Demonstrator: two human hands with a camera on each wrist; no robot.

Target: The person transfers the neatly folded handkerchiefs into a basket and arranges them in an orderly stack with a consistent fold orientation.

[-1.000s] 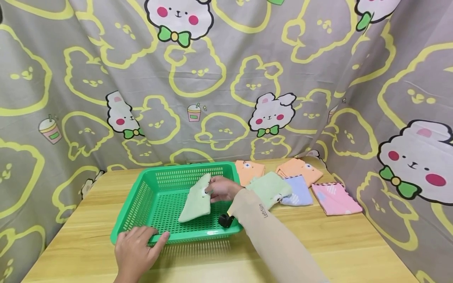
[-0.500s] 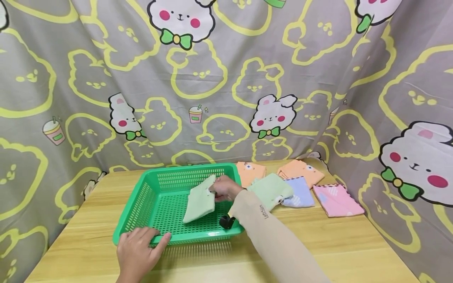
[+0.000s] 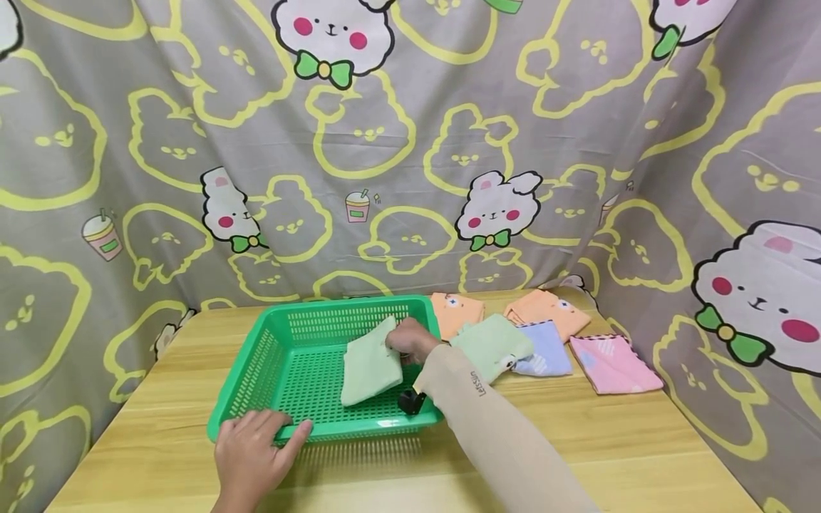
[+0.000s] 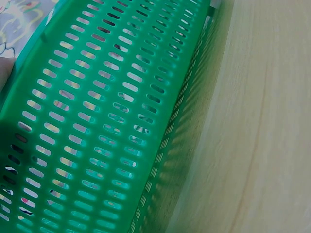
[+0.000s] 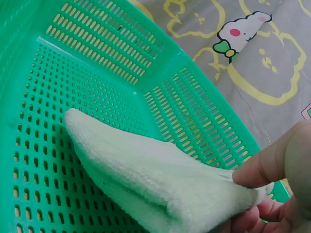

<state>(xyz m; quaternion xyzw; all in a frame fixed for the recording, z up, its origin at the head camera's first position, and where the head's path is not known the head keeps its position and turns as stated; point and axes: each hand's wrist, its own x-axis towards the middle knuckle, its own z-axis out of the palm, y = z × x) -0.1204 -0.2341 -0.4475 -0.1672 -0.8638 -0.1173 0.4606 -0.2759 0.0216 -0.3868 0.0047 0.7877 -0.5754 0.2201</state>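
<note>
A green slotted basket (image 3: pixel 256 370) sits on the wooden table. My right hand (image 3: pixel 410 340) pinches a folded light green towel (image 3: pixel 370 363) by its far corner inside the basket; the towel's lower end rests on the basket floor. In the right wrist view my fingers (image 5: pixel 272 165) pinch the green towel (image 5: pixel 160 189) over the basket (image 5: pixel 97 48). My left hand (image 3: pixel 253 452) grips the basket's near rim, thumb over the edge. The left wrist view shows only the basket wall (image 4: pixel 97 121) and the table.
Folded towels lie on the table to the right of the basket: an orange one (image 3: pixel 457 313), a second orange one (image 3: pixel 548 310), a light green one (image 3: pixel 494 345), a blue one (image 3: pixel 545 350) and a pink one (image 3: pixel 612 363). Patterned cloth walls surround the table (image 3: pixel 641 442).
My right hand has shifted the green towel slightly right and lowered it toward the basket floor. My left hand stays on the rim.
</note>
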